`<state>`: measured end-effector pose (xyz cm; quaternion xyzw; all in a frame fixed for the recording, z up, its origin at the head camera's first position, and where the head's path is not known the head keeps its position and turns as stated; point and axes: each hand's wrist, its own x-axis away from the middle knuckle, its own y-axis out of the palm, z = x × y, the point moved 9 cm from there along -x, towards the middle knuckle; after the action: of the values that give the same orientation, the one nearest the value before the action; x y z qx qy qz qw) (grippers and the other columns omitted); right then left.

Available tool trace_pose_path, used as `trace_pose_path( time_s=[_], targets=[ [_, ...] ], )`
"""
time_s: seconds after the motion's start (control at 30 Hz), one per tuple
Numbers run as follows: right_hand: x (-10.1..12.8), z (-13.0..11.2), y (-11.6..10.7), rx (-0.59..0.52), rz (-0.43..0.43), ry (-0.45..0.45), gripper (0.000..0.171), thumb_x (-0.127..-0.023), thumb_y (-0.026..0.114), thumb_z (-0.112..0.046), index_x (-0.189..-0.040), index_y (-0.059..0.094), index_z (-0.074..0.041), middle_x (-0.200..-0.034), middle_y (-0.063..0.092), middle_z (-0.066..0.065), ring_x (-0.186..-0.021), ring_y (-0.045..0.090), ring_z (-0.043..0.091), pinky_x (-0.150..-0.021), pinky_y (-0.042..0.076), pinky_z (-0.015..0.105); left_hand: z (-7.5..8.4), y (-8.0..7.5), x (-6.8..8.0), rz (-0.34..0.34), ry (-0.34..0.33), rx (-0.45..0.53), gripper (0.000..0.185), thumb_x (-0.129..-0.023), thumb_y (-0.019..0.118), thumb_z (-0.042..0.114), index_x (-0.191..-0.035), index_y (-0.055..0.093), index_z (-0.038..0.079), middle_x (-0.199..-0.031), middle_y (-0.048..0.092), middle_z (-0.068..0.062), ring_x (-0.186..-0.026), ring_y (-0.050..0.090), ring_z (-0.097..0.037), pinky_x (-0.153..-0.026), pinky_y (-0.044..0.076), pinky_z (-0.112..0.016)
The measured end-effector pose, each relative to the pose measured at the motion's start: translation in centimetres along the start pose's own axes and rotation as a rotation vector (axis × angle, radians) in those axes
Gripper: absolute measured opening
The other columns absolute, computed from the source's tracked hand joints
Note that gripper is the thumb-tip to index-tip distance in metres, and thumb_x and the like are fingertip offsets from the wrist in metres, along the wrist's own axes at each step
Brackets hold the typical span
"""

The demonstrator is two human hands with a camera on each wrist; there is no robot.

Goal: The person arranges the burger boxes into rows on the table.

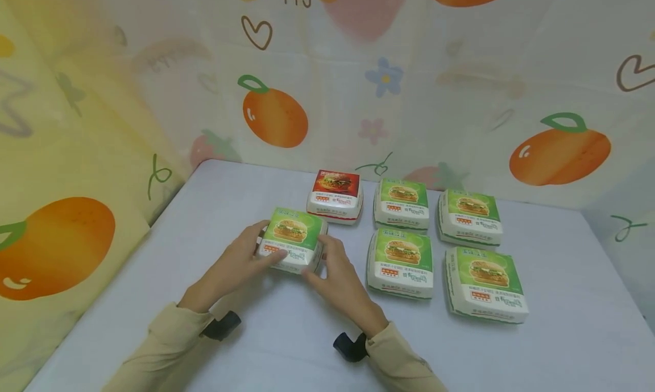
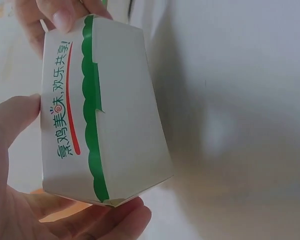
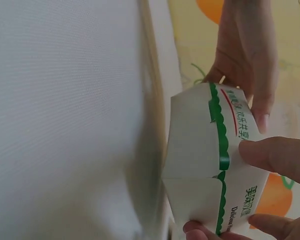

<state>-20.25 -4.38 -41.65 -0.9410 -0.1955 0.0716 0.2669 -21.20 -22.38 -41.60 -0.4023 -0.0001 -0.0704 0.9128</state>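
Both hands hold a green-and-white burger box (image 1: 295,238) between them, left of the other boxes. My left hand (image 1: 239,261) grips its left side, with the thumb laid over the near part of the lid. The right hand (image 1: 340,273) grips the opposite side, its thumb at the near right corner. In the left wrist view the burger box (image 2: 125,110) shows a white side wall and a green scalloped lid edge. The right wrist view shows the burger box (image 3: 194,137) with its lid closed. Whether its base touches the table cannot be told.
Just behind the held box sits a red-and-white burger box (image 1: 335,196). Several green burger boxes stand to the right, among them a near one (image 1: 400,264) and a far-right one (image 1: 485,285). A white table (image 1: 286,346) lies beneath, with a fruit-printed curtain (image 1: 327,113) behind.
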Motion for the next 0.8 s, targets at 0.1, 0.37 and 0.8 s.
trace_pose_path(
  time_s=[0.1, 0.37, 0.8],
  targets=[
    [0.6, 0.3, -0.5, 0.006, 0.01, 0.006, 0.07, -0.093, 0.068, -0.019, -0.149, 0.031, 0.001, -0.151, 0.038, 0.02, -0.126, 0.053, 0.032, -0.101, 0.05, 0.046, 0.3, 1.0, 0.0, -0.021, -0.008, 0.011, 0.091, -0.09, 0.065, 0.056, -0.153, 0.027, 0.003, -0.144, 0.046, -0.016, -0.111, 0.053, -0.024, -0.092, 0.048, -0.039],
    [1.9, 1.4, -1.5, 0.017, 0.025, 0.053, 0.069, -0.093, 0.066, -0.016, -0.148, 0.03, 0.005, -0.153, 0.036, 0.025, -0.142, 0.04, 0.036, -0.113, 0.038, 0.053, 1.2, 2.8, 0.2, -0.063, -0.005, 0.015, 0.085, -0.092, 0.063, 0.052, -0.153, 0.027, 0.005, -0.142, 0.047, -0.015, -0.11, 0.054, -0.024, -0.09, 0.049, -0.038],
    [2.5, 1.7, -2.4, 0.063, -0.002, 0.13, 0.068, -0.095, 0.063, -0.012, -0.15, 0.029, 0.007, -0.154, 0.035, 0.027, -0.146, 0.033, 0.039, -0.116, 0.033, 0.055, 2.3, 3.7, 0.4, -0.062, 0.002, 0.013, 0.081, -0.093, 0.064, 0.049, -0.152, 0.03, 0.006, -0.14, 0.048, -0.014, -0.108, 0.055, -0.023, -0.087, 0.049, -0.037]
  ],
)
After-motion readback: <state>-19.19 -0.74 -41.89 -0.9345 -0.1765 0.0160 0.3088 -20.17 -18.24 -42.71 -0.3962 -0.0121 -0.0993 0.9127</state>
